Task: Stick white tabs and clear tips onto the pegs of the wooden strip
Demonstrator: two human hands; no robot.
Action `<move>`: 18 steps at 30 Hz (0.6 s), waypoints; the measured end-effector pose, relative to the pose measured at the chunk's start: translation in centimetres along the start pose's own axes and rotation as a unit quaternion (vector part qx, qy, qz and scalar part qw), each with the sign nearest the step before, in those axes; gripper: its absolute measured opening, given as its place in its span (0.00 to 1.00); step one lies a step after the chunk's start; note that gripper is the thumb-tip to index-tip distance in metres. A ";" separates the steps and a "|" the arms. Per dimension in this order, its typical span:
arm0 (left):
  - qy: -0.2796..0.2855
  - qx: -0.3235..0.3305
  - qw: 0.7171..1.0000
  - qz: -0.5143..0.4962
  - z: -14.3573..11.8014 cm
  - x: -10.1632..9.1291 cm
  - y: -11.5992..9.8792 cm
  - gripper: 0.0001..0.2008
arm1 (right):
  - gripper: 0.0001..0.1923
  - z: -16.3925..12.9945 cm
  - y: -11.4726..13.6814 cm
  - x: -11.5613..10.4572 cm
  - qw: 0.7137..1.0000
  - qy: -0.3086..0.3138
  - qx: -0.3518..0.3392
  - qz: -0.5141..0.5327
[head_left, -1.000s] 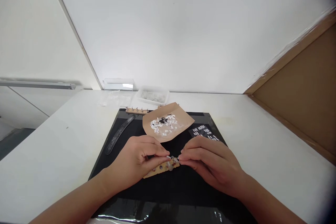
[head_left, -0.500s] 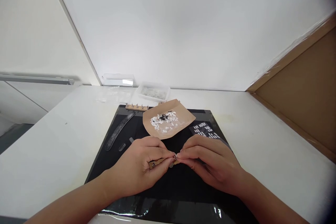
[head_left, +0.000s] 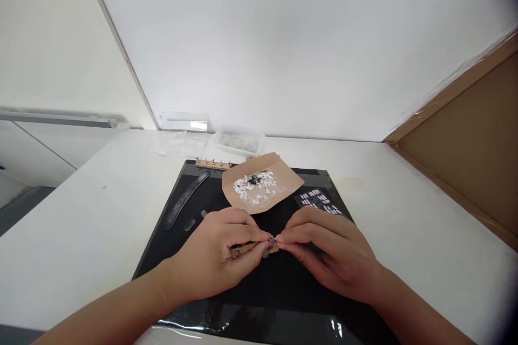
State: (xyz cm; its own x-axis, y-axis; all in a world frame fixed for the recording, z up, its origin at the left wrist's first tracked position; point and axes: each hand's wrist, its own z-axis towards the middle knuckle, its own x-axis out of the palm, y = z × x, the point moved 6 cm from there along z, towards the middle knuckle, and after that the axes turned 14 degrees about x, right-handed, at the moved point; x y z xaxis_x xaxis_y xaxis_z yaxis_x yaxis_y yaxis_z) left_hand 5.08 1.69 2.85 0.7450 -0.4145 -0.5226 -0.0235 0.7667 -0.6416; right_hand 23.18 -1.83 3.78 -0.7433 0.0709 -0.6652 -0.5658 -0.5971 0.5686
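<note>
Over the black mat (head_left: 243, 291), my left hand (head_left: 226, 250) is closed, thumb and fingers pinching a small metal clip (head_left: 272, 241) at the right end of a short wooden strip (head_left: 275, 250). Another metal clip (head_left: 238, 253) on that strip shows beneath the left fingers. My right hand (head_left: 329, 253) comes from the other side, its thumb and fingertips pressed together right against the pinched clip. Whatever lies between the right fingertips is too small to make out. A pale, clear piece (head_left: 265, 254) shows just below the left thumb tip.
Brown paper (head_left: 279, 172) with white scraps lies behind the hands. A black curved nail file (head_left: 186, 199) and clear nail-shaped pieces (head_left: 190, 224) lie left. White strips sit on a dark sheet (head_left: 311, 198) at right. Behind are a clip-studded wooden strip (head_left: 213, 164) and plastic tray (head_left: 238, 141).
My right fingertips have drawn slightly right, so more of the metal clip shows between the hands. The left hand keeps its pinch. The whole view has shifted a little.
</note>
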 end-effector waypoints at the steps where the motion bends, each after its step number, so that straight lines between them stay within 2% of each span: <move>1: -0.001 -0.002 1.000 -0.001 0.0 0.0 0.0 0.09 | 0.10 0.0 0.0 0.0 1.000 0.001 -0.001 0.001; 18: 0.002 -0.023 1.000 -0.018 0.0 0.1 0.0 0.08 | 0.09 0.1 -0.1 0.2 1.000 0.015 0.012 0.011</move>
State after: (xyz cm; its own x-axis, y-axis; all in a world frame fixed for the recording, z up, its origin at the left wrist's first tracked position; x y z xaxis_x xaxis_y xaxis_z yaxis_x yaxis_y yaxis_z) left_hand 5.14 1.67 2.79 0.7433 -0.4436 -0.5007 -0.0276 0.7275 -0.6856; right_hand 23.08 -1.66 3.65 -0.7446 0.0338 -0.6666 -0.5582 -0.5792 0.5941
